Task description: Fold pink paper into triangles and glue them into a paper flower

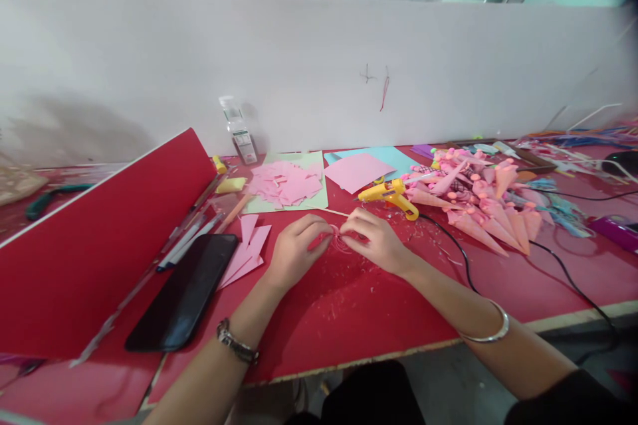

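Observation:
My left hand [300, 247] and my right hand [373, 239] meet over the middle of the red table, fingertips pinched on thin pink string [341, 243] that loops between them. Just beyond my right hand lies a yellow glue gun [390, 195] on its side. A pale thin stick [335, 212] lies behind my fingertips. Left of my left hand are cut pink paper pieces [249, 254]. A heap of pink paper scraps [286, 182] rests on a light green sheet [319, 197]. To the right is a pile of pink paper cones [491, 202] with small round tips.
A black phone [185, 292] lies at the left, beside pens and a leaning red board [109, 239]. A clear bottle [242, 136] stands by the white partition [299, 66]. A black cable [461, 249] runs right; a purple object [617, 231] sits at the right edge.

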`<state>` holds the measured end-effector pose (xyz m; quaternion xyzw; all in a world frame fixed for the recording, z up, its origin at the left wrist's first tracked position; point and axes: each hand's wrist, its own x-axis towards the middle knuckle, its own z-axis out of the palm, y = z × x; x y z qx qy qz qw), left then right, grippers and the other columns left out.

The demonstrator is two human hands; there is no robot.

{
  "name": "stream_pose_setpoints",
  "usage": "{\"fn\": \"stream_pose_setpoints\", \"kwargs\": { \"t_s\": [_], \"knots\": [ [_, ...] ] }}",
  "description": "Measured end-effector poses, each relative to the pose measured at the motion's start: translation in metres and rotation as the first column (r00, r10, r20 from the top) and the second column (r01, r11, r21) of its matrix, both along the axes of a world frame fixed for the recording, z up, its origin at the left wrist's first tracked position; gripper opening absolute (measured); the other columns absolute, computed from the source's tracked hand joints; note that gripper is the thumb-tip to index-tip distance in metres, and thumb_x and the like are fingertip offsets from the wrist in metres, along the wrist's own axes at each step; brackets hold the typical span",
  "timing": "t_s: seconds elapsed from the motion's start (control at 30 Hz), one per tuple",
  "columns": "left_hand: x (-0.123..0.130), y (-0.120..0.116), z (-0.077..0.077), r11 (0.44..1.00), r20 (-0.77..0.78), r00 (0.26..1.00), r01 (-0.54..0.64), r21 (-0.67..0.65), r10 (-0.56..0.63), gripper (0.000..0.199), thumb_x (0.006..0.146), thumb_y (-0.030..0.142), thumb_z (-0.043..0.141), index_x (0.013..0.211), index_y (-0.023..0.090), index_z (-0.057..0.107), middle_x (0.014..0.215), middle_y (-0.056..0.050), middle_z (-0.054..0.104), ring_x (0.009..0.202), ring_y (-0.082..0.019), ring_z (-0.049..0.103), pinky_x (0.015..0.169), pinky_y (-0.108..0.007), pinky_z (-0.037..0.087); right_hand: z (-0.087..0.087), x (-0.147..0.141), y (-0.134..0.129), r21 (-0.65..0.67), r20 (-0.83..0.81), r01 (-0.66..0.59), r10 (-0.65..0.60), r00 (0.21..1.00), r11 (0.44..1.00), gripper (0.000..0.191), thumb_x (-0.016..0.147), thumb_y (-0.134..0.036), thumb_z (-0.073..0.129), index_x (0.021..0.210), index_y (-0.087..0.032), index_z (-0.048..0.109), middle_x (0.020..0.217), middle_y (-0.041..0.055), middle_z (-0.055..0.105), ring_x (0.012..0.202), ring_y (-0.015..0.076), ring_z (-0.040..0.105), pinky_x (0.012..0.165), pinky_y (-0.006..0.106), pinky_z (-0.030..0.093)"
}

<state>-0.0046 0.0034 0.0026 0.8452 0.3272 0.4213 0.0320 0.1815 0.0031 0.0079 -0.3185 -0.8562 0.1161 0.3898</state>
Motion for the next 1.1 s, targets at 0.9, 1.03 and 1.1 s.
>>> {"fn": "stream_pose_setpoints", "kwargs": {
  "t_s": [0.9, 1.03, 1.1],
  "knots": [
    [-0.0004, -0.0027, 0.0020, 0.998, -0.099, 0.993, 0.059, -0.039, -0.062, 0.011, 0.078, 0.015, 0.046, 0.081, 0.018, 0.056, 0.082, -0.004, 0.058, 0.078, -0.014, 0.053, 0.069, -0.026, 0.044, 0.0007, -0.0002, 0.0008, 0.024, 0.015, -0.057, 0.056, 0.998, 0.998, 0.016, 0.085, -0.025, 0.042, 0.076, -0.019, 0.054, 0.077, 0.0022, 0.049, 0.070, 0.0109, 0.050, 0.065, 0.023, 0.042],
    [0.0000, -0.0027, 0.0017, 0.996, -0.104, 0.992, 0.065, -0.059, -0.071, 0.010, 0.078, 0.014, 0.046, 0.080, 0.018, 0.054, 0.082, -0.004, 0.056, 0.078, -0.014, 0.051, 0.069, -0.026, 0.043, 0.0012, -0.0001, 0.0003, 0.010, 0.024, -0.061, 0.061, 0.998, 0.998, 0.016, 0.085, -0.024, 0.042, 0.077, -0.018, 0.054, 0.077, 0.0023, 0.049, 0.070, 0.0106, 0.050, 0.064, 0.023, 0.041],
    [0.0004, -0.0035, 0.0028, 0.996, -0.091, 0.993, 0.065, -0.068, -0.071, 0.009, 0.078, 0.014, 0.046, 0.080, 0.019, 0.053, 0.082, -0.003, 0.055, 0.078, -0.014, 0.051, 0.070, -0.026, 0.043, 0.0012, -0.0001, 0.0000, 0.001, 0.020, -0.058, 0.058, 0.998, 0.998, 0.015, 0.084, -0.024, 0.042, 0.077, -0.018, 0.053, 0.077, 0.0021, 0.050, 0.070, 0.0106, 0.050, 0.064, 0.023, 0.041]
  ]
}}
